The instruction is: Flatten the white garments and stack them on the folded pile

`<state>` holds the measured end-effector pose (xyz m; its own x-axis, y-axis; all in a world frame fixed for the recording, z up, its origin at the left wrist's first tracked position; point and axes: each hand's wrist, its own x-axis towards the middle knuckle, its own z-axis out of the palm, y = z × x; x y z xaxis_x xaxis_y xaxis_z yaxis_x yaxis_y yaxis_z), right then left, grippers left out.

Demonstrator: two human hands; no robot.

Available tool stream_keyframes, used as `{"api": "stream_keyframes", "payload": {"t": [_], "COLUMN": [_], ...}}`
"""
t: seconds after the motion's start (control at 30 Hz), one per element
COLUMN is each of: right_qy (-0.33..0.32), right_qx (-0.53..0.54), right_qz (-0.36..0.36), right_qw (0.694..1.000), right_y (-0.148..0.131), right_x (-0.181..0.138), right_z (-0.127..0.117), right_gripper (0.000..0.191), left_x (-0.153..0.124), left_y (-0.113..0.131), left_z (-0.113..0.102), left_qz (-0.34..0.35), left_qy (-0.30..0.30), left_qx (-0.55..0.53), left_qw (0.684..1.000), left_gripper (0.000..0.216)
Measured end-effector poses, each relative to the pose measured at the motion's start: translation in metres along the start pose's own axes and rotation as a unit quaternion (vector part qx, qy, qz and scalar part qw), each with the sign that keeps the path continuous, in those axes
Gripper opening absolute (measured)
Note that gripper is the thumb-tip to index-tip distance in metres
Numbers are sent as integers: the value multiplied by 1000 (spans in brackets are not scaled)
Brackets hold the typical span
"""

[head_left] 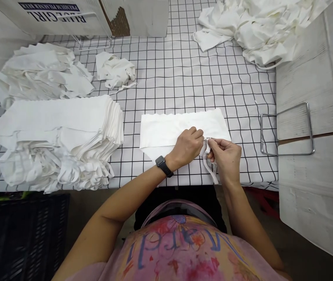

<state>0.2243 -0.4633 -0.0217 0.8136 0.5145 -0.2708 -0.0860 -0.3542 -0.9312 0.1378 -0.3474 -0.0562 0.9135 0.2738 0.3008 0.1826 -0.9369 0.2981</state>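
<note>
Checked surface is walled by a carton at right. White fabric piece is laid flat at centre; its strap is pinched by the fingers of the right hand. Left hand is curled, grip hidden. Strap could be twisted if its tail is snagged. Left side is blocked by the fabric stack.

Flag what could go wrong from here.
1. The white strap is pinched in the fingers of the right hand, its loose length trailing toward the table's front edge; it might slip or twist.
2. The watch on the left wrist sits right by the flat white piece; it could snag the fabric.
3. The left-hand stack has loose folds reaching the front edge; a brush from an arm might drag pieces off.
</note>
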Motion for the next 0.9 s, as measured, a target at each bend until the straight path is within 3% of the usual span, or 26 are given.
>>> {"api": "stream_keyframes", "payload": {"t": [0.33, 0.9], "right_qy": [-25, -116], "right_qx": [21, 39], "right_qz": [6, 101], "right_qw": [999, 987], "right_y": [-1, 2], "right_x": [1, 19], "right_z": [0, -9], "right_gripper": [19, 25], "left_x": [0, 1], "left_y": [3, 2], "left_z": [3, 2], "left_qz": [23, 34], "left_qy": [3, -6], "left_qx": [28, 3], "left_qw": [999, 999], "left_gripper": [34, 38]}}
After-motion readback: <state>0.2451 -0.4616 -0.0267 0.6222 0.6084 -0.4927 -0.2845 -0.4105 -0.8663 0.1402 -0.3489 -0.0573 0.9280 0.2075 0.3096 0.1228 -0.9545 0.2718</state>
